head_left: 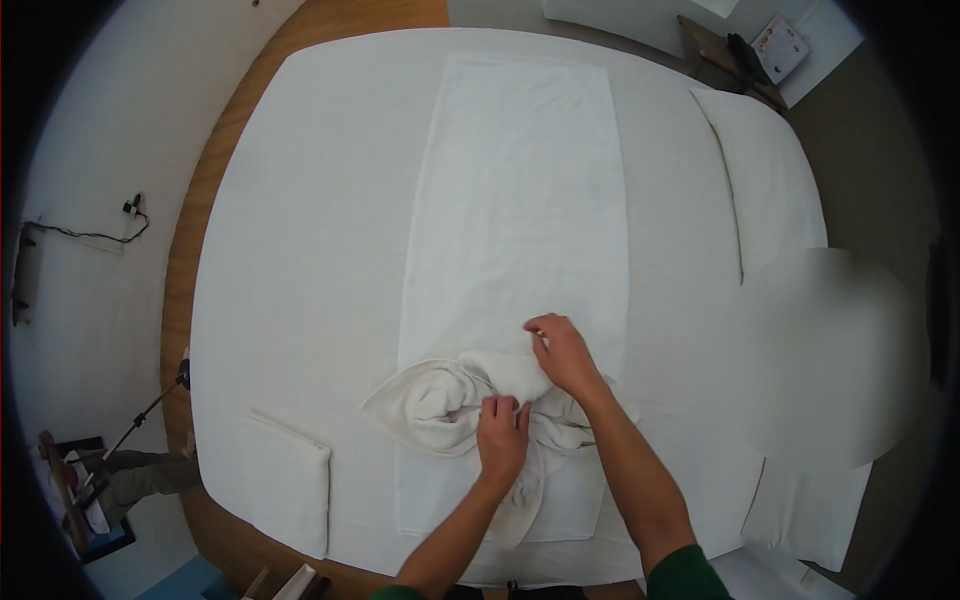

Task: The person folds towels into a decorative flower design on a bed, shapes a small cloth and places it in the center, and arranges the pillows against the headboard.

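The left hand (501,438) comes in from 7 o'clock and points towards 1, wrist low, fingers bent down onto the middle of the bundle (440,408). Its thumb sits just beside the fingers at 3 o'clock, leaving a narrow gap; whether any cloth is pinched there I cannot tell. The right hand (566,358) reaches in from 5 o'clock towards 11, wrist bent, fingers curled. Its thumb and forefinger stand partly open with nothing seen between them, over the bundle's 12 o'clock edge; contact with the cloth is unclear. Both arms end in dark green sleeves (688,574).

The bundle, a white cloth, lies at 6 o'clock on the bed (310,220), on the lower part of a flat towel (520,200) that runs towards 12. At the bundle's 9 o'clock end an outer layer cups a rolled coil and comes to a point; loose folds spread at 3, and a tail hangs towards 6.

A folded cloth (290,485) rests between 7 and 8 o'clock, well apart from the hands. One pillow (770,180) lies at 2 o'clock, another pillow (815,515) at 4, with a blurred patch between them.
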`<state>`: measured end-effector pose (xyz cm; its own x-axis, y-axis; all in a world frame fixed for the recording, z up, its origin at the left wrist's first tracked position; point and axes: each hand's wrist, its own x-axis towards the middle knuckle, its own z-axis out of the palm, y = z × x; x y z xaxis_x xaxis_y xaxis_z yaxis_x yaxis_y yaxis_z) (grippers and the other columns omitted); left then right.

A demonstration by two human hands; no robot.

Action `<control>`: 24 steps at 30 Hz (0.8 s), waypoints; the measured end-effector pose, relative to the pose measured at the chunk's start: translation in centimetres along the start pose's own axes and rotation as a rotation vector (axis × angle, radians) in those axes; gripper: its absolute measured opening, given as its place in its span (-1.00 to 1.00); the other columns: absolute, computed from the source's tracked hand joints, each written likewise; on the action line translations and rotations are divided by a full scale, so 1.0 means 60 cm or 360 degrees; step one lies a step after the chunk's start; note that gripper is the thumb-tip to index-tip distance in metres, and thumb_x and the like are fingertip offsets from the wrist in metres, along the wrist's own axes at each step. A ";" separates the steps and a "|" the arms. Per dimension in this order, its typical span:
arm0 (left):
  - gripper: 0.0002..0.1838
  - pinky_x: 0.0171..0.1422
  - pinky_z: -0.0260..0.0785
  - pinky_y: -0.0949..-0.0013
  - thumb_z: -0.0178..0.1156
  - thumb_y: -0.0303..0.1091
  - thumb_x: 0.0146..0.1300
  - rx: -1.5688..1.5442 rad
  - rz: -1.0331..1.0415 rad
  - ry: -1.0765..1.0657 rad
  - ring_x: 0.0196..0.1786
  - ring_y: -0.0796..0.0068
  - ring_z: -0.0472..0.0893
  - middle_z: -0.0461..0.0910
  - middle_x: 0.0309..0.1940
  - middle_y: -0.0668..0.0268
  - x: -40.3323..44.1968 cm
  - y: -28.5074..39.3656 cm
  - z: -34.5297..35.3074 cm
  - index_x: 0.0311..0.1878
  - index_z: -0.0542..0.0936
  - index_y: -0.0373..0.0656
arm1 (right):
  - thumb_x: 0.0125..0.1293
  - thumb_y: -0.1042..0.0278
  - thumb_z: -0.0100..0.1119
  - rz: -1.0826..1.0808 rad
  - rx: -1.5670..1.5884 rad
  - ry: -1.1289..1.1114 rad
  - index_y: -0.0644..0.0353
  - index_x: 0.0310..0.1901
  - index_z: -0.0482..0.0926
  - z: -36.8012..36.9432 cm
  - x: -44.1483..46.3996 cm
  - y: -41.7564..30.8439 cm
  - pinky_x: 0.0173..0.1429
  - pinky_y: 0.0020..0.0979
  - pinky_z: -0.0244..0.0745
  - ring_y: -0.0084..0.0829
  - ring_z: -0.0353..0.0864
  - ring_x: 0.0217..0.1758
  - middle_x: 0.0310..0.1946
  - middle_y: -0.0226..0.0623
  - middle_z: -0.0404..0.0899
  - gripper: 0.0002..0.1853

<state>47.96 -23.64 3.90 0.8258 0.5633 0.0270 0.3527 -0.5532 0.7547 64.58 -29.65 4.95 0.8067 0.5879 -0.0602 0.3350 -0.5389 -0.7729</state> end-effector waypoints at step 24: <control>-0.75 -0.19 0.45 0.12 0.35 -0.51 0.07 -0.0087 -0.0133 0.0004 -0.26 0.06 0.57 0.48 -0.30 0.13 -0.072 -0.068 0.058 -0.24 0.46 -0.22 | -0.04 0.27 0.35 -0.0388 -0.1635 -0.1629 0.20 -0.05 0.62 0.023 0.113 -0.128 0.30 0.17 0.31 -0.12 0.62 0.02 -0.06 -0.15 0.65 -0.55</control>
<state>44.51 -25.96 -1.58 0.7933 0.6078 -0.0358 0.3957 -0.4701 0.7889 66.80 -20.71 9.63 0.1386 0.6509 -0.7464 0.9535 -0.2914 -0.0770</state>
